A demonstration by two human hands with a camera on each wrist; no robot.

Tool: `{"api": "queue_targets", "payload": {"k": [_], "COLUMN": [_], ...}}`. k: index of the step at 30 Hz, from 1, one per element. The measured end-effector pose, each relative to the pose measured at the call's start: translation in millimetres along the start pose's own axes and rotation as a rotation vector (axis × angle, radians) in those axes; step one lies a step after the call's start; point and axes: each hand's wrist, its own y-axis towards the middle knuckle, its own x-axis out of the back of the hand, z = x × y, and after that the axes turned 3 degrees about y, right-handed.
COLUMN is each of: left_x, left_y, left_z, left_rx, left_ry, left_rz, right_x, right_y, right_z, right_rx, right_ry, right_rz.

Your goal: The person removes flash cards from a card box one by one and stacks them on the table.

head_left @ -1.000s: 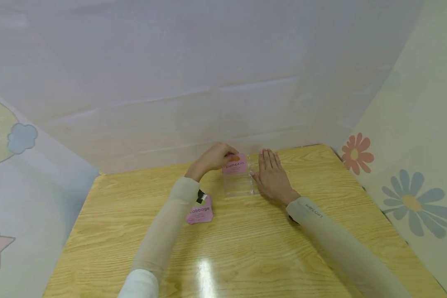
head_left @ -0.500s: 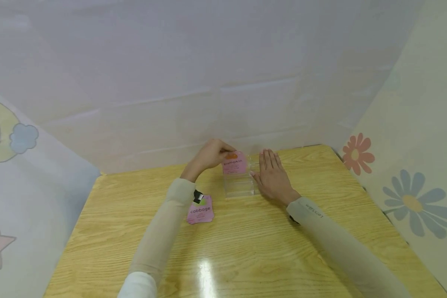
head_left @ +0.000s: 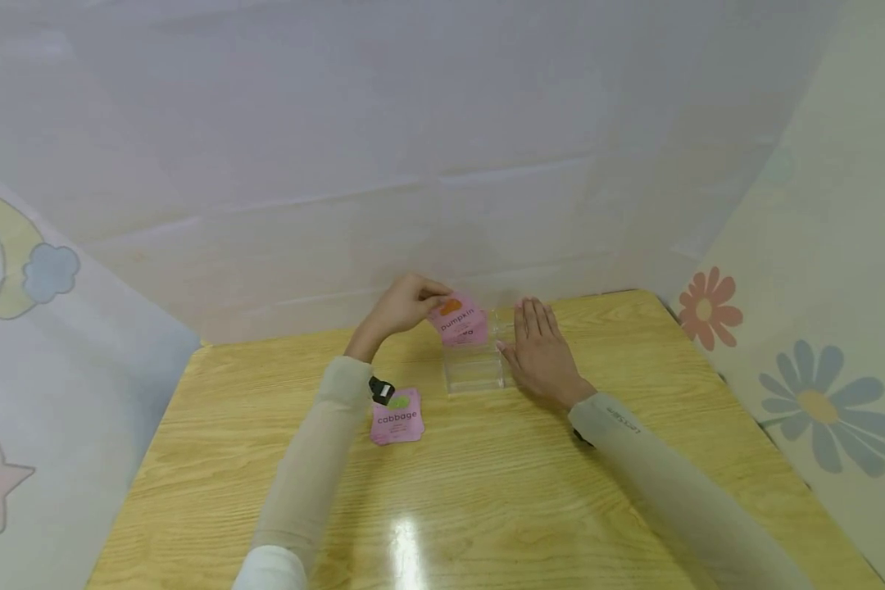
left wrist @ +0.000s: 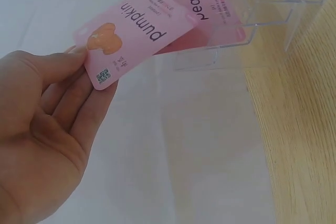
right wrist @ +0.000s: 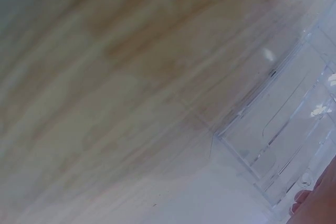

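Observation:
My left hand [head_left: 401, 306] pinches a pink pumpkin card [left wrist: 134, 31] by its picture end, between thumb and fingers. The card tilts over a stepped clear plastic holder [head_left: 475, 378] near the back of the table. Behind it, in the left wrist view, a pink pea card [left wrist: 223, 19] stands in the holder, partly covered by the pumpkin card. My right hand [head_left: 544, 356] lies with straight fingers along the holder's right side, its thumb at the holder's edge. The right wrist view shows only some fingertips [right wrist: 299, 202] beside the clear plastic.
A pink cabbage card [head_left: 397, 428] lies on the wooden table [head_left: 487, 492], left of and nearer than the holder, apparently on top of others. A pale wall sheet [head_left: 302, 246] rises behind the table, with printed side panels [head_left: 819, 328] left and right.
My left hand has moved left and slightly up with the pumpkin card, which now tilts and uncovers part of the card behind it. My right hand stays in place.

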Motion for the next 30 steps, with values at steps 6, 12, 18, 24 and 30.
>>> {"api": "queue_targets", "payload": {"k": [6,12,18,24,30], "left_x": [7.0,9.1,10.8,10.4,11.7], "left_y": [-2.9,-6.3,-12.3,-21.6,-34.4], "left_z": [5.4,12.6,16.7,22.8,37.3], "left_rx": [0.025,0.033,0.057,0.108,0.130], "left_ry": [-0.054,-0.105,-0.149,-0.173,-0.194], "left_rz": [0.020,0.042,0.063,0.100,0.146], "right_x": [2.7,3.1,0.9,1.8,3.1], "right_y": [-1,-3,-2,-2,-3], "right_z": [-2,-4,-6,-6,-4], "right_rx": [-0.018,-0.019,-0.018,-0.014,-0.021], "right_ry": [0.005,0.017,0.014,0.007,0.030], "right_rz": [0.023,0.015,0.015,0.016,0.025]}}
